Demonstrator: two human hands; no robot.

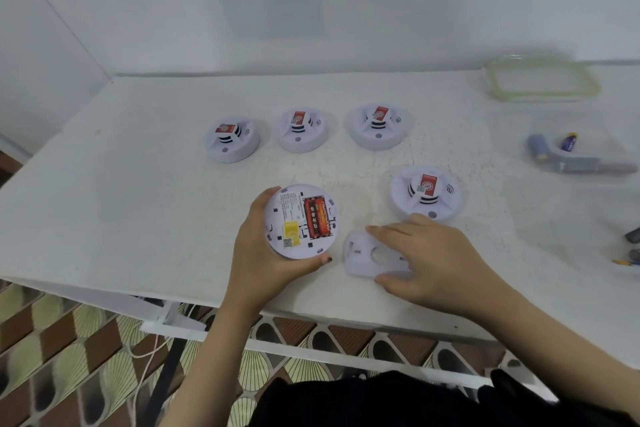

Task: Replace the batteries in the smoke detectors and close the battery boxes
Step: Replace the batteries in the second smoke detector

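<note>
Nearest the lens, two bare forearms reach over a dark garment [398, 402] to the front edge of the white surface [121, 204]. The left hand [258, 253] cups an upturned smoke detector [300, 221], fingers [268, 196] and thumb curled round its rim, with two red batteries [317, 217] seated in the open bay. Just beside it the right hand [426, 260] lies over the white cover plate [372, 255], fingers spread across the top and thumb tucked against the near edge, gripping it where it rests on the surface. The likeliest slip is misalignment: if the plate's tabs miss their slots, forcing it could pop a battery loose or leave the box unlatched. Both pieces sit near the front edge, so a fumbled plate could drop to the floor. A neighbouring detector [425, 192] stands close behind the right hand and could be knocked on the lift. A row of three detectors [300, 130] sits well back, with open room to the left.
</note>
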